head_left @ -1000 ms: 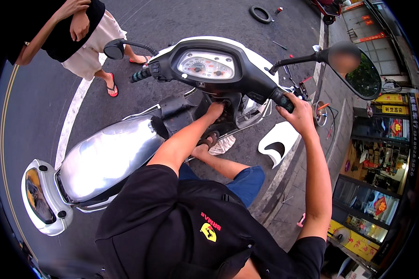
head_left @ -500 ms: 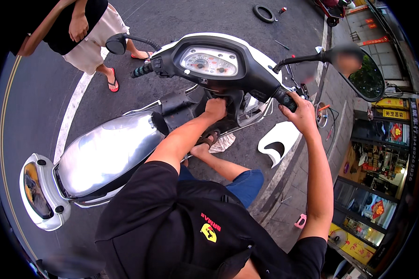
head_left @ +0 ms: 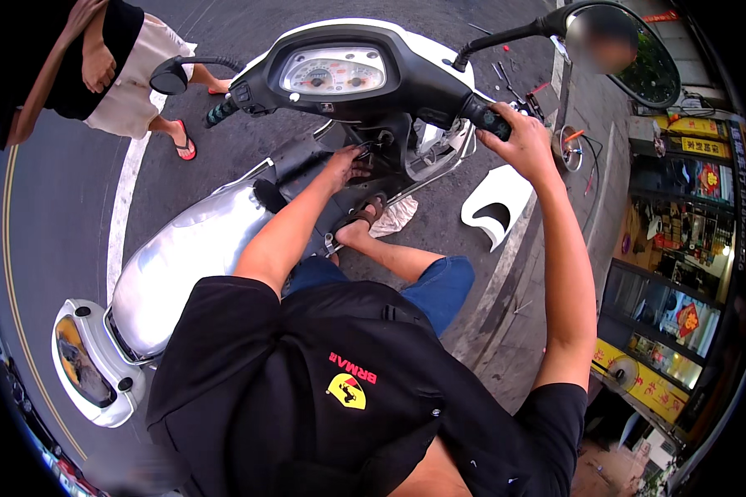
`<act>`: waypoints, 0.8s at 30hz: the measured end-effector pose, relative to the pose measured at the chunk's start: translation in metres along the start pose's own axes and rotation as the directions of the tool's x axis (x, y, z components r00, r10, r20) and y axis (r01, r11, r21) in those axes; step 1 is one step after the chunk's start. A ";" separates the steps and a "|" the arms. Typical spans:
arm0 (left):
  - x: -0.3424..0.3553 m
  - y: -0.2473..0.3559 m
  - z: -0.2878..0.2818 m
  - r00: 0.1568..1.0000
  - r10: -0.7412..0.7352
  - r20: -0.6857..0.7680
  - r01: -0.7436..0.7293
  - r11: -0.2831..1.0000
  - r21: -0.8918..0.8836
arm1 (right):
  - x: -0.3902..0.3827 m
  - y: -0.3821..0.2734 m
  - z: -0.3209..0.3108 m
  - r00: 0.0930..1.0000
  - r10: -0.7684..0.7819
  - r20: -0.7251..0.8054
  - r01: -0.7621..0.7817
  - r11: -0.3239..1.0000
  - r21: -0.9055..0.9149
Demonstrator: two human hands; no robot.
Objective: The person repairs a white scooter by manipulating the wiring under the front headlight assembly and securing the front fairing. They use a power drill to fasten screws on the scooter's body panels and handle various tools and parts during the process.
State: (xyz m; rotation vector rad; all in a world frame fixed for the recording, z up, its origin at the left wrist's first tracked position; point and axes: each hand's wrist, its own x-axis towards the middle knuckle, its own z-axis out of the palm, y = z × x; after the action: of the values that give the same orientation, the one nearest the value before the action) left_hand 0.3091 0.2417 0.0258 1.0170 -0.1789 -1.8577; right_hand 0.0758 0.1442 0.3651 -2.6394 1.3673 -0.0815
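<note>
A silver-and-white scooter with a shiny silver seat and a black handlebar cover around its instrument cluster stands before me. My right hand is wrapped round the black right handlebar grip. Below the cluster, my left hand is beside the dark inner front panel, its smudged fingers apart and nothing visible in them. Whether the fingertips touch the panel I cannot tell. My sandalled foot is by the footboard.
A person in light shorts and red flip-flops stands at the far left. Right of the scooter lie a white body panel, a crumpled cloth and scattered tools. A round metal bowl sits beyond, near shopfronts.
My left hand has come away from the front panel's upper part, down and left, its closed fingers now spread. The right hand still holds the grip. The scooter appears higher in view.
</note>
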 end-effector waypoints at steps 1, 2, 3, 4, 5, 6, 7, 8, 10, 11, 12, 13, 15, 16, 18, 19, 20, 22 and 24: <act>0.001 0.001 -0.002 1.000 -0.002 0.003 0.002 1.000 0.004 | 0.000 -0.001 0.000 1.000 0.019 0.015 -0.019 1.000 0.002; 0.003 0.003 -0.003 1.000 -0.013 -0.013 0.012 1.000 -0.011 | 0.001 -0.001 -0.001 1.000 0.022 0.014 -0.022 1.000 0.003; 0.002 0.003 -0.003 0.999 -0.027 -0.028 0.026 0.999 -0.028 | 0.001 0.000 -0.001 0.999 0.027 0.020 -0.027 1.000 -0.006; 0.002 0.003 -0.001 0.999 -0.031 -0.026 0.030 0.999 -0.026 | 0.001 0.001 -0.001 0.999 0.031 0.027 -0.030 0.999 -0.015; 0.002 0.002 0.000 1.000 0.011 0.007 -0.011 0.999 0.040 | 0.000 0.002 -0.001 0.999 0.035 0.028 -0.035 0.999 -0.016; 0.001 0.001 -0.001 0.998 0.052 0.040 -0.056 0.993 0.103 | 0.000 0.002 -0.002 0.999 0.030 0.027 -0.030 0.999 -0.016; 0.002 0.001 -0.001 0.998 0.050 0.038 -0.054 0.993 0.102 | 0.000 0.002 -0.002 0.999 0.026 0.026 -0.025 1.000 -0.016; 0.005 0.003 0.000 0.998 0.052 0.024 -0.056 0.970 0.235 | -0.001 0.003 0.000 0.999 0.025 0.029 -0.025 1.000 -0.015; 0.009 0.004 0.005 0.998 0.057 0.015 -0.059 0.932 0.357 | 0.000 0.003 0.000 1.000 -0.014 -0.018 0.014 1.000 -0.011; 0.010 0.005 0.008 0.991 0.136 -0.013 -0.104 0.816 0.569 | 0.001 0.003 -0.001 1.000 -0.016 -0.016 0.015 1.000 -0.015; 0.011 0.004 0.009 0.975 0.219 -0.026 -0.126 0.651 0.749 | 0.001 0.000 -0.001 1.000 0.009 0.009 -0.009 1.000 -0.009; 0.011 0.003 0.010 0.975 0.219 -0.029 -0.125 0.653 0.747 | 0.001 -0.003 -0.001 0.999 0.034 0.034 -0.034 0.999 -0.003; 0.011 0.001 0.012 0.948 0.319 -0.002 -0.170 0.509 0.844 | 0.001 -0.001 -0.001 0.999 0.031 0.034 -0.030 1.000 -0.005; 0.010 -0.001 0.013 0.948 0.317 -0.001 -0.170 0.511 0.843 | 0.000 0.000 -0.001 0.999 0.030 0.031 -0.030 1.000 -0.006; 0.008 -0.004 0.008 0.930 0.366 0.036 -0.231 0.505 0.832 | -0.001 -0.002 -0.003 0.999 0.032 0.032 -0.032 0.999 -0.008; 0.010 -0.006 0.003 0.928 0.371 0.027 -0.227 0.506 0.832 | 0.001 -0.003 -0.004 0.999 0.032 0.031 -0.032 0.999 -0.007; 0.011 -0.008 0.000 0.868 0.483 0.113 -0.381 0.502 0.777 | 0.002 -0.005 -0.005 0.999 0.023 0.033 -0.023 1.000 -0.004; 0.008 -0.008 0.003 0.789 0.583 0.191 -0.525 0.480 0.703 | 0.002 -0.005 -0.005 0.999 0.030 0.027 -0.030 1.000 0.001; 0.005 -0.002 0.011 0.933 0.359 0.022 -0.299 0.739 0.604 | 0.002 -0.005 -0.005 0.999 0.026 0.038 -0.027 1.000 0.002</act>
State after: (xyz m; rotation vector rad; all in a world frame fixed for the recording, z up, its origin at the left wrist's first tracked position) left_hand 0.2996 0.2357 0.0290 1.3940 -0.8856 -1.4327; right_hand 0.0806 0.1447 0.3704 -2.6060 1.3886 -0.0304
